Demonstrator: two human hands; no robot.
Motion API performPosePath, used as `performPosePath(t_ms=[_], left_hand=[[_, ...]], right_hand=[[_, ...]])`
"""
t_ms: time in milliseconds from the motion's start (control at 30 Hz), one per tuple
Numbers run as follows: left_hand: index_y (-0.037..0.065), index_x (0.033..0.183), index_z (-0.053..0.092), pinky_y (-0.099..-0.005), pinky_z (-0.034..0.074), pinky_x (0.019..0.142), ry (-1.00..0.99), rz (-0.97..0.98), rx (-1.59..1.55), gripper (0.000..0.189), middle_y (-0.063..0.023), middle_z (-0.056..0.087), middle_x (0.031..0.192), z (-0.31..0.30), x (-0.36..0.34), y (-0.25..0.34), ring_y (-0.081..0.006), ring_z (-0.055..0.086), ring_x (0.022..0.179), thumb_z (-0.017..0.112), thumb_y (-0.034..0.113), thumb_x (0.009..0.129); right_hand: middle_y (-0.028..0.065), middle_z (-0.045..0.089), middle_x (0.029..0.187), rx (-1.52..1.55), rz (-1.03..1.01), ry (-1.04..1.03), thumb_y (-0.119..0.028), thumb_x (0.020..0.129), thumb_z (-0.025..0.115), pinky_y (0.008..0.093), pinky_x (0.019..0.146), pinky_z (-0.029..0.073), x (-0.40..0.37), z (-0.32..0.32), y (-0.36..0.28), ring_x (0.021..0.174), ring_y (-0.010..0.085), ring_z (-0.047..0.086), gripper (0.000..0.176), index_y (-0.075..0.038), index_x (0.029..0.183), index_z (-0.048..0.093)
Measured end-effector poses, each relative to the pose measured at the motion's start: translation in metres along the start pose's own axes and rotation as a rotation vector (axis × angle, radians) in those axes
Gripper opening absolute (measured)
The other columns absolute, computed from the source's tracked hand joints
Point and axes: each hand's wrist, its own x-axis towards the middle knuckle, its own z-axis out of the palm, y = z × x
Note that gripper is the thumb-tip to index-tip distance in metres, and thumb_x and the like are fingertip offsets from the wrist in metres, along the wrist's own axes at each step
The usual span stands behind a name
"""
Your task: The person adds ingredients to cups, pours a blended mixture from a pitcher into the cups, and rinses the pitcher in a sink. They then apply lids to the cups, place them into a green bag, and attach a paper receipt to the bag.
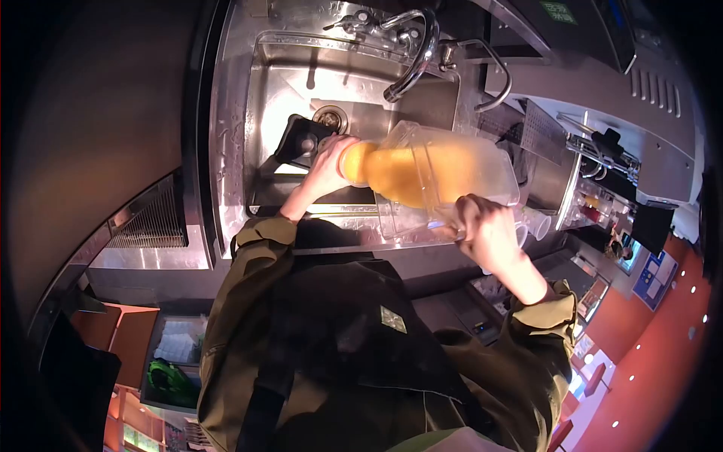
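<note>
My right hand (486, 230) is closed around the handle side of a clear plastic blender jar (493, 162), which is tipped on its side over the sink's right part. Thick orange drink (433, 173) fills the jar's lower side and reaches its mouth at the left. There my left hand (329, 167) is wrapped around a clear cup (352, 164) with orange in it, its rim against the jar's mouth. Behind that hand, a black lid-like piece (297, 142) lies in the sink near the drain (329, 118).
The steel sink (252, 98) has a curved tap (431, 53) over its back right. A second, thinner spout (504, 75) stands farther right. Clear cups (536, 224) stand beyond my right hand. A slotted vent (154, 218) is at the left.
</note>
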Motion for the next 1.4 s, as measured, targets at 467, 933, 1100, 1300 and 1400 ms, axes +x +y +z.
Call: performPosePath(t_ms=[467,933,1100,1300,1400], left_hand=[[0.005,0.117,0.047,-0.0344,0.044,0.09,0.053,-0.256,-0.09,0.08,-0.0114,0.056,0.113,-0.081,0.011,0.054,-0.0252,0.055,0.103,0.087,0.02,0.051],[0.004,0.116,0.046,-0.0343,0.044,0.087,-0.174,-0.02,-0.048,0.075,-0.012,0.056,0.11,-0.051,0.055,0.127,-0.0216,0.055,0.101,0.085,0.017,0.054],[0.003,0.122,0.039,-0.034,0.04,0.096,-0.444,-0.21,-0.331,0.084,-0.0111,0.05,0.116,0.075,0.075,0.118,-0.0213,0.05,0.109,0.085,0.011,0.052],[0.004,0.124,0.038,-0.0342,0.041,0.095,-0.441,0.13,-0.316,0.084,-0.0104,0.054,0.114,0.228,0.107,0.13,-0.0217,0.053,0.107,0.084,0.012,0.054],[0.003,0.124,0.037,-0.0329,0.04,0.095,-0.485,0.054,-0.27,0.083,-0.012,0.05,0.118,0.255,0.112,0.132,-0.0204,0.05,0.111,0.083,0.01,0.056]], right_hand=[[0.0089,0.051,0.063,0.391,0.302,0.418,-0.013,0.05,0.08,0.0331,0.053,0.043,-0.049,0.029,-0.017,0.057,0.0272,0.054,0.035,-0.003,0.072,0.054],[-0.0005,0.048,0.06,0.969,0.876,1.222,-0.035,0.054,0.085,0.0238,0.048,0.036,-0.154,0.111,-0.142,0.052,0.0108,0.045,0.046,-0.004,0.068,0.053],[-0.0005,0.043,0.056,0.863,1.044,1.241,-0.035,0.054,0.085,0.0254,0.046,0.033,-0.221,0.117,-0.182,0.049,0.0124,0.041,0.046,-0.006,0.064,0.05],[-0.0005,0.038,0.051,0.774,1.15,1.239,-0.035,0.054,0.085,0.0272,0.044,0.031,-0.283,0.122,-0.189,0.045,0.0143,0.037,0.047,-0.009,0.058,0.046],[-0.0005,0.035,0.048,0.745,1.151,1.206,-0.035,0.054,0.085,0.0282,0.043,0.029,-0.31,0.126,-0.183,0.042,0.0152,0.034,0.048,-0.01,0.055,0.043]])
